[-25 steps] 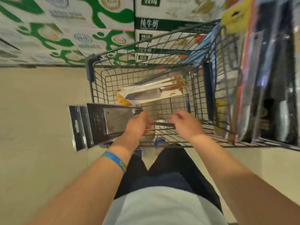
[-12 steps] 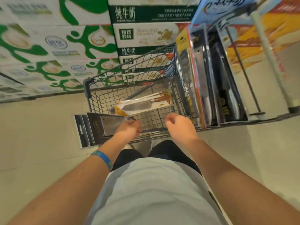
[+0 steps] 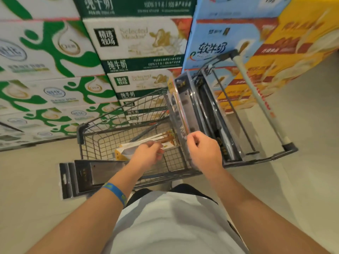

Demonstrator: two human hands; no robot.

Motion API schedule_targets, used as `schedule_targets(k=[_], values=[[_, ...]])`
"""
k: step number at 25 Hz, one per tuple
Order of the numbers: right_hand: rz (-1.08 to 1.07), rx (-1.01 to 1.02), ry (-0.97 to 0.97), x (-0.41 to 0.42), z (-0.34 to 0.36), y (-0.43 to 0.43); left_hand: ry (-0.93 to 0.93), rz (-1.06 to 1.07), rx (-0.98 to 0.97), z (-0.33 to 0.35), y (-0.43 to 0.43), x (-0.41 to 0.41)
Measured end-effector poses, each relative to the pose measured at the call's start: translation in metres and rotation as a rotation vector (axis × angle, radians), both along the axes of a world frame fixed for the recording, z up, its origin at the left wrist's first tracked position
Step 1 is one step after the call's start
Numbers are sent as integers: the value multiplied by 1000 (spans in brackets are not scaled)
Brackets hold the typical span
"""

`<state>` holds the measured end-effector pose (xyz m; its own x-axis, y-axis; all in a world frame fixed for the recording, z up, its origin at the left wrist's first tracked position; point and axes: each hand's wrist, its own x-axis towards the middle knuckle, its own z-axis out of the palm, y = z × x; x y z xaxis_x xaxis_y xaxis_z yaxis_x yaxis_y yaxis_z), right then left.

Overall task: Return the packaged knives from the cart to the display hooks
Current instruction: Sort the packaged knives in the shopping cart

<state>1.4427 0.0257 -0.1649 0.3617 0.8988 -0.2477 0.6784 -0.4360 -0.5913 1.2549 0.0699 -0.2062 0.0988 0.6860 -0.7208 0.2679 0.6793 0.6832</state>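
Packaged knives in dark packs lie across the near left corner of the wire cart, sticking out past its left side, and a white and yellow knife pack lies inside it. The left hand hovers with curled fingers over that white pack, and whether it grips anything I cannot tell. The right hand pinches the near edge of a clear knife pack hanging on the display rack just right of the cart.

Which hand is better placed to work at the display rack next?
Right. The right hand pinches the lower edge of the hanging packs on the display rack; the left hand is over the cart, by the grey packaged knives.
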Motion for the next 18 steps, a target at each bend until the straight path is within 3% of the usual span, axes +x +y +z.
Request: schedule_targets(k=[4, 8, 12, 18], values=[[51, 33, -98, 50, -3, 32, 82, -70, 103, 6, 11, 59], [135, -169, -31, 77, -19, 87, 351, -227, 122, -1, 8, 84], [276, -277, 41, 74, -35, 137, 261, -112, 47, 0, 4, 93], [261, -239, -171, 55, -48, 147, 247, -77, -52, 20, 13, 97]])
